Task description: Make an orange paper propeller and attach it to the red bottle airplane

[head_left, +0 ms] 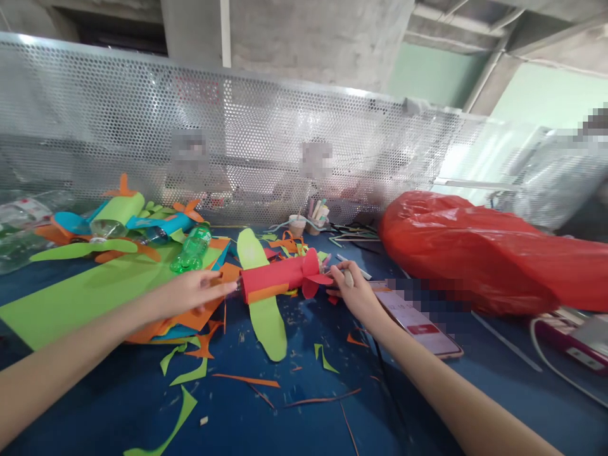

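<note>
A toy airplane [273, 282] lies on the blue table, with a red paper body, an orange band, light green wings and red tail fins. Its nose points left, where a bit of clear plastic shows. My left hand [197, 292] reaches to that nose with fingers stretched out, the fingertips at or touching it. At the tail end is my right hand [354, 288], its fingers curled close beside the red fins. A small pale object [349, 277] shows between those fingers; its kind is unclear. Whether the right fingertips touch the fins cannot be made out.
Finished-looking paper-and-bottle planes [116, 218] and a green bottle [192, 248] stand left by green paper sheets [95, 291]. Paper scraps [190, 373] litter the table [266, 424]. A phone [418, 320], a red plastic bag [456, 253] and a pen cup [317, 221] lie beyond.
</note>
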{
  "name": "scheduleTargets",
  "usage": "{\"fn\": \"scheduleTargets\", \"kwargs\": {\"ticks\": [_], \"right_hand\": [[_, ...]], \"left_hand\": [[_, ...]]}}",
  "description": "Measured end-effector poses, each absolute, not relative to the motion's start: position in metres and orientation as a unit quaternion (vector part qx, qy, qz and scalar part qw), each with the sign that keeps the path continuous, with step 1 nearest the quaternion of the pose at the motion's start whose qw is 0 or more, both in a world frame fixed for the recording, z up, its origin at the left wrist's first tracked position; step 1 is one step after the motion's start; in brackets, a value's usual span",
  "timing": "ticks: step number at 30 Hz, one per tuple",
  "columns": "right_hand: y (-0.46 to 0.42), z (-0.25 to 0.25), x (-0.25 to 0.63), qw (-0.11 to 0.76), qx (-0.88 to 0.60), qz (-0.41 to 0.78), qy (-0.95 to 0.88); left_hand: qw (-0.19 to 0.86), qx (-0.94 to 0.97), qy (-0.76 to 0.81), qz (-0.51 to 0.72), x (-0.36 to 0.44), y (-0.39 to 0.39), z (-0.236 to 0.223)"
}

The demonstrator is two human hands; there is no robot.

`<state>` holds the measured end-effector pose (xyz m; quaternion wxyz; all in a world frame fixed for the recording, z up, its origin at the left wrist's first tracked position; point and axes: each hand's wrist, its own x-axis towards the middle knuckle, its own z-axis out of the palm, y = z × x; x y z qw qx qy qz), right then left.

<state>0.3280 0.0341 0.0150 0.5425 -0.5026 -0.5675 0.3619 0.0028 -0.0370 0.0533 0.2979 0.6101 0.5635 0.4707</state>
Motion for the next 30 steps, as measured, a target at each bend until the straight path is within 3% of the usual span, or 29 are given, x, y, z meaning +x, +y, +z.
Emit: {"fn": "scheduleTargets", "kwargs": {"ticks": [4,9,12,17,30], "right_hand": [[0.033,0.015,0.327,0.538,-0.496,0.368,-0.573],[0.019,0.029,0.321,0.566,-0.478,0.339,-0.580],[0.001,0.039,0.316,0.570,-0.425,0.321,-0.626],[-0.026,0.039,0.305,0.448,-0.327,0.423,-0.717],[-0.030,0.022,0.288,0.353,-0.309,0.499,-0.728]], "left_hand": [[0.139,0.670,0.611,0.399,0.005,-0.030,0.056],[0.047,0.749,0.582,0.313,0.020,-0.021,0.046],[0.018,0.766,0.574,0.288,0.022,-0.013,0.040],[0.003,0.779,0.565,0.273,0.024,-0.006,0.036],[-0.053,0.798,0.526,0.289,0.038,-0.041,0.028]]}}
